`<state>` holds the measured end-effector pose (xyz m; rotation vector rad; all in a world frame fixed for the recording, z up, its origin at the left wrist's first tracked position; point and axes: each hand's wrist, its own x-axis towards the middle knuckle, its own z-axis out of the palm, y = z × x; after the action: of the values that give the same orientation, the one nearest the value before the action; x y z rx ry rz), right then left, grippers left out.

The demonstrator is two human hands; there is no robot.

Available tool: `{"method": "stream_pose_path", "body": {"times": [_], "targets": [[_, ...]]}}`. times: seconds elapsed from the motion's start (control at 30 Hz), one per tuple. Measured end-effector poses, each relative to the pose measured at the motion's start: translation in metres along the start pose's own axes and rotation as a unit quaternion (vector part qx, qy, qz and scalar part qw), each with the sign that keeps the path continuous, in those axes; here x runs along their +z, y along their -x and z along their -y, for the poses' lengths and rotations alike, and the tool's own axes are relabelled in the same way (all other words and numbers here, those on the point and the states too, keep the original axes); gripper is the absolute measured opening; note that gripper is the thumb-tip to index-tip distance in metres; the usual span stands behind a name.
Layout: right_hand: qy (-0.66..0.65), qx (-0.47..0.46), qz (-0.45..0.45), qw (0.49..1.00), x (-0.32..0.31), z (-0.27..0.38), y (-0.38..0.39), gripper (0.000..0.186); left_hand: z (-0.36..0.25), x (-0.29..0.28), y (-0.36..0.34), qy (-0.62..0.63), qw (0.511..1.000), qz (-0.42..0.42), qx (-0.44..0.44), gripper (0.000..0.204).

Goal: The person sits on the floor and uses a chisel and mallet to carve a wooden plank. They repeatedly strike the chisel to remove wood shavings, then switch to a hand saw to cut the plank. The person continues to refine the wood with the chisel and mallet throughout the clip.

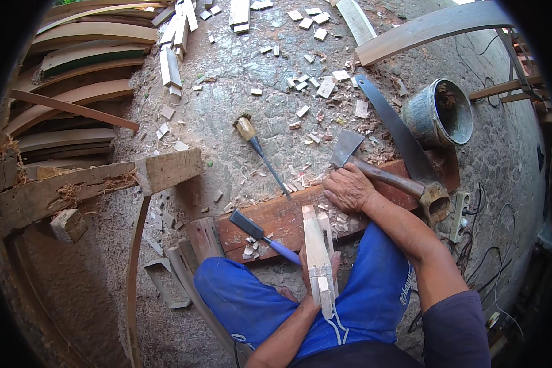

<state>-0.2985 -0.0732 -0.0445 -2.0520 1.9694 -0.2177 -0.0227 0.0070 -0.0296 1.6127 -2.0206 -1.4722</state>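
Observation:
My left hand (306, 270) is closed round a pale, shaped wooden piece (316, 245) that stands between my knees. Its upper end rests near the edge of a reddish-brown plank (251, 236). My right hand (351, 189) lies on the plank with fingers spread, beside a hatchet (348, 147) whose wooden handle runs off to the right. To the left, a wide chisel (248, 224) with a purple handle lies across the plank. A second chisel (246, 130), wooden-handled, points its blade at the plank's far edge.
A handsaw (394, 116) leans by a metal bucket (451, 113) at the right. Small wood offcuts (306, 23) and shavings litter the ground. A rough beam (168, 170) juts in from the left, below stacked curved boards (86, 61). A power strip (460, 216) with cables sits at the right.

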Motion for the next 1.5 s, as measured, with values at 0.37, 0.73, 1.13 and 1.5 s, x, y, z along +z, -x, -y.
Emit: {"method": "stream_pose_path", "body": {"times": [0.37, 0.73, 1.13, 1.5], "targets": [[-0.013, 0.007, 0.021, 1.000, -0.002, -0.002, -0.005, 0.018, 0.003, -0.005, 0.008, -0.010, 0.991, 0.074, -0.108, 0.077], [-0.021, 0.008, 0.017, 1.000, 0.006, -0.005, 0.004, 0.019, -0.021, -0.029, -0.002, 0.049, 0.977, 0.080, -0.192, 0.067], [0.024, 0.045, 0.021, 0.998, -0.002, 0.006, 0.004, 0.024, 0.025, -0.021, -0.008, -0.093, 0.995, 0.015, -0.018, 0.076], [0.026, 0.069, 0.005, 0.997, 0.005, 0.016, 0.007, 0.027, 0.063, 0.001, -0.002, 0.052, 0.998, -0.019, 0.034, 0.091]]}}
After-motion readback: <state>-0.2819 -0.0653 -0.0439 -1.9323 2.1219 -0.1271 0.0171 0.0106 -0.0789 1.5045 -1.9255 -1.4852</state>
